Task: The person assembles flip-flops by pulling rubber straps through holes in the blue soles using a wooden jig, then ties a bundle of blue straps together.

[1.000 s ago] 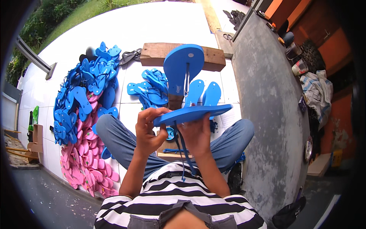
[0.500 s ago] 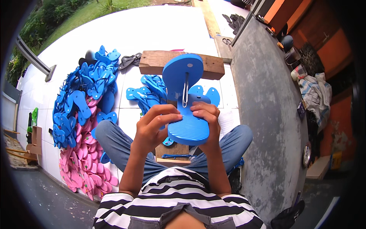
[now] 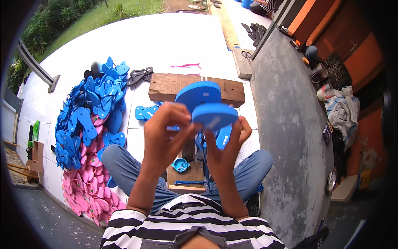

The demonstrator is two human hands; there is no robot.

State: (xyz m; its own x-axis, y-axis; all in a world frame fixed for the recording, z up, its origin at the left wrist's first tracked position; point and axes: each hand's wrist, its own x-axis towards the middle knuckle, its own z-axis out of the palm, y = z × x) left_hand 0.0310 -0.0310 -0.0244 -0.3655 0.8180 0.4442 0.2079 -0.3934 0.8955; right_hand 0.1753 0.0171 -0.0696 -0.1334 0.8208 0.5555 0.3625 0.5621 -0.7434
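**Sandal sole now lifted to chest height, both hands on it**

Change: half a second ago the blue sole lay flat-on to the camera, low over the lap. Now it is raised and tipped, and a second blue sole (image 3: 198,93) stands right behind it on the stand. Looks like the strap work has moved to a new spot on the sole; a judgement only.

- Left hand (image 3: 166,130): fingers curled, pinching the sole's left edge, at 9 o'clock of it.
- Right hand (image 3: 226,147): closed on the sole from below, at 6 o'clock.
- Blue sole (image 3: 214,116): held between both hands, above the knees.
- Under the hands: wooden stand (image 3: 186,176) with a small blue cup (image 3: 180,164).
- 12 o'clock: wooden plank (image 3: 168,86) on the tiled floor (image 3: 166,45).
- 9 o'clock: pile of blue sandals (image 3: 85,116); 8 o'clock: pink sandals (image 3: 85,189).
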